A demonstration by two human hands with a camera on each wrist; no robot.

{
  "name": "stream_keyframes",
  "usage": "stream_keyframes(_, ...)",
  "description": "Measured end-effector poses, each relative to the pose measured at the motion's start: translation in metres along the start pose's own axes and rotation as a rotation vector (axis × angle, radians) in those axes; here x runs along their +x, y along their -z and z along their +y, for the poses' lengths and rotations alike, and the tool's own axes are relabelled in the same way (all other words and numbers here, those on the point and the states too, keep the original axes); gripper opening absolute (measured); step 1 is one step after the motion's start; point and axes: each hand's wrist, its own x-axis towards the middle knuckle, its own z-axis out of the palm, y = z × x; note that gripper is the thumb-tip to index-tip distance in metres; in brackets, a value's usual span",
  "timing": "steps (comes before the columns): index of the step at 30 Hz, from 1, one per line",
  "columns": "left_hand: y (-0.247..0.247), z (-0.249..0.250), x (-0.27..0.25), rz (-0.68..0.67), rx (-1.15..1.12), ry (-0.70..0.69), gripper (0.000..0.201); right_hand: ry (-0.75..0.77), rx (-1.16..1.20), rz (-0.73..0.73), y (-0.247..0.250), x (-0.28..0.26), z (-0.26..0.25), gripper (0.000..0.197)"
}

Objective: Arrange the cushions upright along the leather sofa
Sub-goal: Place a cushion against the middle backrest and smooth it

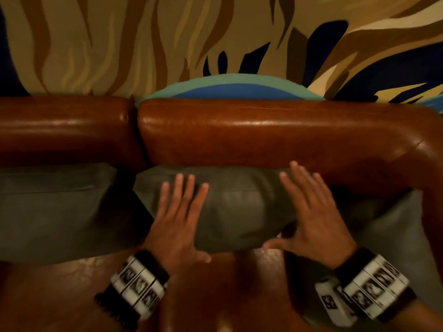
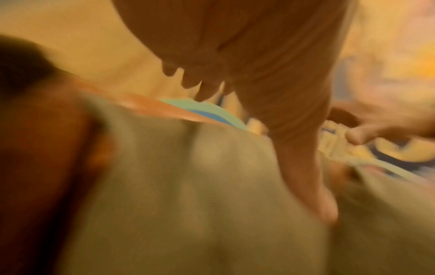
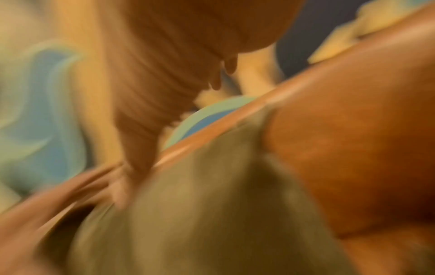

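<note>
An olive-green cushion [image 1: 239,207] stands on the brown leather sofa [image 1: 263,135], its top edge leaning against the backrest. My left hand [image 1: 178,219] lies on its left half with fingers straight and spread. My right hand [image 1: 304,209] lies on its right end the same way, thumb stretched out toward the left. Neither hand grips anything. The blurred wrist views show the left hand [image 2: 270,93] and the right hand [image 3: 164,93] stretched over the cushion [image 2: 188,195], beside the leather [image 3: 353,148].
A second olive cushion [image 1: 52,207] leans on the backrest to the left, and a third [image 1: 395,226] sits in the right corner by the armrest [image 1: 426,164]. A wall mural [image 1: 143,44] rises behind the sofa. Seat leather [image 1: 215,295] shows below my wrists.
</note>
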Motion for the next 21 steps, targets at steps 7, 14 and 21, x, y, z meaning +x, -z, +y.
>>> stream_keyframes(7, -0.004, -0.018, 0.055, -0.183, 0.310, -0.052, 0.181, 0.042, -0.287, -0.449, -0.030, 0.073, -0.013, 0.175)
stream_keyframes(14, 0.004, -0.068, 0.055, -0.186, 0.299, 0.022, 0.180, -0.089, -0.261, -0.515, -0.009, 0.094, 0.022, 0.171)
stream_keyframes(21, 0.012, -0.089, 0.060, -0.208, 0.238, 0.110, 0.169, -0.103, -0.263, -0.548, 0.003, 0.102, 0.038, 0.151)
